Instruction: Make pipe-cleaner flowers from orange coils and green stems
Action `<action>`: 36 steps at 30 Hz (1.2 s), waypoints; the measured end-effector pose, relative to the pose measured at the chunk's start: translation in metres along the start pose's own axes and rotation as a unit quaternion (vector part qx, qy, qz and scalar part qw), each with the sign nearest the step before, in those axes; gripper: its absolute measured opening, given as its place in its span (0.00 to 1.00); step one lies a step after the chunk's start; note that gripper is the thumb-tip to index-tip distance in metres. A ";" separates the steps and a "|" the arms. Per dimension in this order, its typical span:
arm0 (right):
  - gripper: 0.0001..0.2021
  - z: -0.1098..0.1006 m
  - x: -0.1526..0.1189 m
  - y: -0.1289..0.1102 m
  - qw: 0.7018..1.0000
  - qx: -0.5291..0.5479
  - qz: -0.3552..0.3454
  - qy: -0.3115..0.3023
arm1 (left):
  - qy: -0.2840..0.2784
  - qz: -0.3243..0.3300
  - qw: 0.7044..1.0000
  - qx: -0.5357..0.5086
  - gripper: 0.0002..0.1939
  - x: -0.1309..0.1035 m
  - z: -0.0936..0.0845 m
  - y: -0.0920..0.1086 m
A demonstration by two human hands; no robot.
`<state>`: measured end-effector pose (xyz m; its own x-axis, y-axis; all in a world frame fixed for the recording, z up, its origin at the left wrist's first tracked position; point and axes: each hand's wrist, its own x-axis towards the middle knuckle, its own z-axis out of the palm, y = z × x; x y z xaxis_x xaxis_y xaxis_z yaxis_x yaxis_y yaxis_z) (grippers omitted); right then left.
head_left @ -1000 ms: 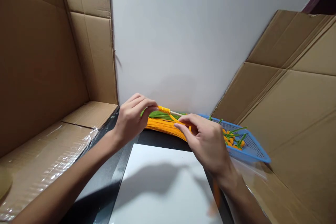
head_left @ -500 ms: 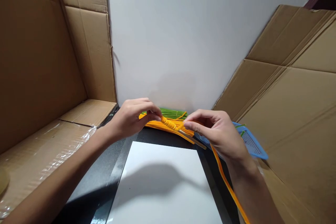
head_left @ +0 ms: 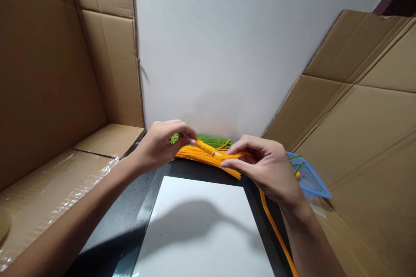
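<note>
A soft shadow (head_left: 188,220) dims the white board (head_left: 208,259) while plastic film (head_left: 86,188) glints.

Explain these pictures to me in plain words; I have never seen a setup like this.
There is no machine here: the work is done by a person's two bare hands. Every picture comes from one camera worn on the head, looking forward and down.

The left hand pinches one end of an orange coil, wound around a thin pale stick. The right hand holds the orange strand leading off that coil; a long orange length also runs down beside the right forearm.

On the dark surface lie a white sheet or board, an orange bundle and a green bundle behind it. To the right is a blue basket, partly hidden. Cardboard stands on both sides.
</note>
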<state>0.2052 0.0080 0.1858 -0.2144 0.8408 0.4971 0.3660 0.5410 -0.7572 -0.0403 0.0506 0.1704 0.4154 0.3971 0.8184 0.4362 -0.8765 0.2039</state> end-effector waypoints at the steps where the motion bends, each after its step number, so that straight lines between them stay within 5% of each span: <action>1: 0.13 0.001 0.000 0.000 1.000 -0.006 -0.006 0.010 | -0.003 0.000 1.000 -0.001 0.04 0.000 0.000 0.000; 24: 0.15 0.006 -0.002 -0.004 0.999 -0.023 -0.046 0.017 | 0.024 0.005 1.000 0.010 0.05 0.001 -0.002 0.006; 30: 0.08 0.000 -0.002 -0.002 0.998 -0.046 -0.032 -0.033 | 0.034 -0.014 0.999 0.031 0.05 0.002 -0.003 0.004; 36: 0.02 -0.001 -0.003 -0.004 0.996 -0.069 -0.055 0.007 | 0.025 -0.028 0.999 0.023 0.04 0.003 -0.003 0.003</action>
<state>0.2050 0.0035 0.1873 -0.2473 0.7758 0.5805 0.4618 0.6210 -0.6333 -0.0402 0.0483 0.1755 0.3497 0.4308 0.8320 0.4946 -0.8391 0.2266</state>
